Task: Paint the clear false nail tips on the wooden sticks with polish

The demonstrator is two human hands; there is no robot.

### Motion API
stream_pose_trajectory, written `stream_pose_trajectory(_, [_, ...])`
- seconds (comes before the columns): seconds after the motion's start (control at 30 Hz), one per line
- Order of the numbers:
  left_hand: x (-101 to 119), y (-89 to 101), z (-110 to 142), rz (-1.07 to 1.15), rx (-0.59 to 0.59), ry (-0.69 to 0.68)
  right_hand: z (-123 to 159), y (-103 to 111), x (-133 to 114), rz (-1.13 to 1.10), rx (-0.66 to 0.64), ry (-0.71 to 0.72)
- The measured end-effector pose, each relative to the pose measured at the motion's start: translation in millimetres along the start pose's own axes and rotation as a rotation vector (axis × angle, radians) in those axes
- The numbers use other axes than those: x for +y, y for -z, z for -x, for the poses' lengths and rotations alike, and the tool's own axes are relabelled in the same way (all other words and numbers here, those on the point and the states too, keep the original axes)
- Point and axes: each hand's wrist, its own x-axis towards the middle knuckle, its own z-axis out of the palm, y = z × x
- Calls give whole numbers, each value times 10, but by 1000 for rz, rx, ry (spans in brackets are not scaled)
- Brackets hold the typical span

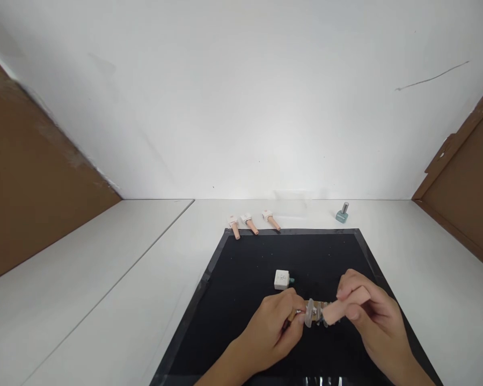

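Observation:
Over the near part of a black mat, my two hands meet. My left hand is closed, pinching one end of a small clear and metal piece. My right hand is closed around a pink finger-shaped piece that joins the same small part. A small white cube with a teal tip lies on the mat just beyond my left hand.
Three pink finger-shaped pieces with white bases lie in a row beyond the mat's far edge. A teal nail-polish bottle stands at the back right. Brown boards flank a white table and white wall.

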Motion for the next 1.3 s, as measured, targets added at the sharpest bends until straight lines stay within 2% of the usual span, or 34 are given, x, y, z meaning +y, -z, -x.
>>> stream_pose_trajectory(0.4, [14, -23, -28, -32, -20, 15, 17, 20, 98, 107, -4, 31])
stream_pose_trajectory(0.67, [-9, -26, -26, -83, 0, -23, 5, 15, 71, 178, 3, 220])
stream_pose_trajectory(0.87, [-1, -17, 8, -34, -30, -3, 20, 47, 94, 147, 56, 181])
stream_pose_trajectory(0.97, [26, 7, 9, 15, -63, 96, 17, 83, 99, 110, 135, 129])
stream_pose_trajectory(1.1, [54, 12, 11, 180, -77, 303, 14, 127, 146, 34, 242, 20])
stream_pose_trajectory(1.2, [60, -15, 19, 405, -47, 459, 8, 152, 209, -30, 395, -96])
stream_pose_trajectory(1.3, [66, -36, 8, 618, 30, 589, -17, 144, 254, -130, 512, -232])
